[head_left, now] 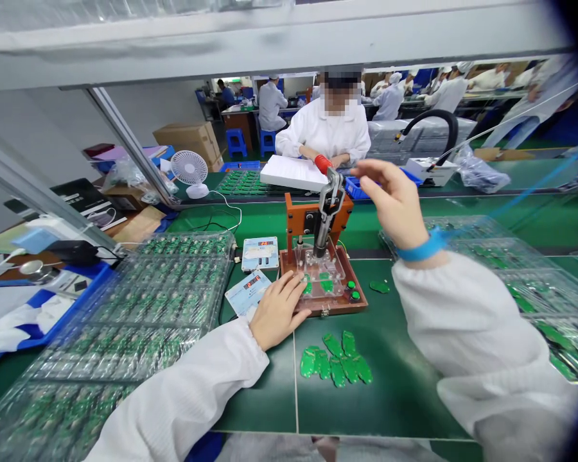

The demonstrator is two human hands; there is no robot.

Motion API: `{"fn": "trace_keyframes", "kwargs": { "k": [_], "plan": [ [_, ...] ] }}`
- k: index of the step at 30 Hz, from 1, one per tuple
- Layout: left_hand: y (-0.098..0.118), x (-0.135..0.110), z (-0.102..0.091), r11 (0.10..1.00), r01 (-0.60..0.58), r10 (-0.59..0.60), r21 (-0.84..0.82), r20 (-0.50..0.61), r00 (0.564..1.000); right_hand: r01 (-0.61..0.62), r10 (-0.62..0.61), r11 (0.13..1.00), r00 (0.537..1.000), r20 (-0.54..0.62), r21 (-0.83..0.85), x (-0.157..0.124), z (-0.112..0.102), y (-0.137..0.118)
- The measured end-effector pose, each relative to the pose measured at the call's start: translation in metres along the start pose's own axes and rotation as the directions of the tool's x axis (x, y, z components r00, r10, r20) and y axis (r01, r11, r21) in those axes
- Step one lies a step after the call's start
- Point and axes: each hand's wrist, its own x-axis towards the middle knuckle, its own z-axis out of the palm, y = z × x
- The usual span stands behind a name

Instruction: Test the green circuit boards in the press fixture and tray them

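Note:
In front of me stands a brown test fixture [325, 305] with an orange upright frame, a clear plate and a toggle clamp [328, 208] with a red handle. My left hand [282, 305] lies with outstretched fingers on the fixture's left front edge, its fingertips beside a green circuit board [326, 282] under the clear plate. Raised at the right of the clamp is my right hand [394, 199], fingers apart and holding nothing, a blue band round its wrist. Several loose circuit boards [336, 364] lie on the green mat before the fixture. One more board [379, 287] rests to its right.
Clear trays of boards [173, 289] are at the left, others [501, 250] at the right. Two small display meters [260, 253] sit left of the fixture. Behind are a white fan [189, 170], a white box [293, 172] and a seated co-worker [327, 128]. A shelf beam crosses overhead.

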Motion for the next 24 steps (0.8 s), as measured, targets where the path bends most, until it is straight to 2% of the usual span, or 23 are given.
{"fn": "trace_keyframes", "kwargs": {
  "k": [1,3,6,7,9,12,14,16,19,21,24],
  "plan": [
    [0.0,-0.001,0.0,1.0,-0.001,0.001,-0.003,0.0,1.0,-0.002,0.0,0.999,0.999,0.033,0.053,0.018,0.008,0.0],
    [-0.001,-0.002,0.001,1.0,-0.002,0.002,-0.017,0.003,1.0,-0.089,0.069,0.988,0.985,0.156,0.122,0.05,0.025,0.0],
    [-0.001,-0.005,0.0,0.997,0.009,-0.009,-0.073,-0.001,1.0,-0.233,0.159,0.951,0.933,0.324,0.203,0.08,0.043,-0.009],
    [-0.001,-0.005,-0.001,0.995,0.018,-0.02,-0.1,-0.012,1.0,-0.229,0.145,0.947,0.93,0.339,0.225,0.084,0.045,-0.016],
    [-0.004,-0.006,-0.004,0.985,0.053,-0.063,-0.164,-0.056,0.996,-0.142,0.068,0.961,0.953,0.295,0.236,0.082,0.04,-0.039],
    [-0.014,-0.003,-0.009,0.947,0.149,-0.2,-0.283,-0.159,0.967,0.059,-0.077,0.99,0.987,0.144,0.129,0.054,0.024,-0.083],
    [-0.025,-0.002,-0.011,0.902,0.21,-0.306,-0.376,-0.215,0.927,0.177,-0.177,0.984,0.982,0.065,0.009,0.025,0.013,-0.108],
    [-0.036,0.0,-0.012,0.852,0.253,-0.392,-0.459,-0.237,0.889,0.254,-0.25,0.963,0.967,0.054,-0.093,-0.005,0.008,-0.122],
    [-0.048,0.001,-0.011,0.8,0.289,-0.466,-0.526,-0.241,0.851,0.345,-0.341,0.919,0.938,0.058,-0.189,-0.04,0.008,-0.125],
    [-0.052,0.001,-0.012,0.8,0.292,-0.471,-0.525,-0.246,0.847,0.392,-0.39,0.895,0.919,0.051,-0.215,-0.055,0.011,-0.122],
    [-0.057,0.003,-0.017,0.822,0.296,-0.457,-0.486,-0.254,0.852,0.405,-0.402,0.89,0.914,0.059,-0.211,-0.069,0.015,-0.117]
  ]
}}
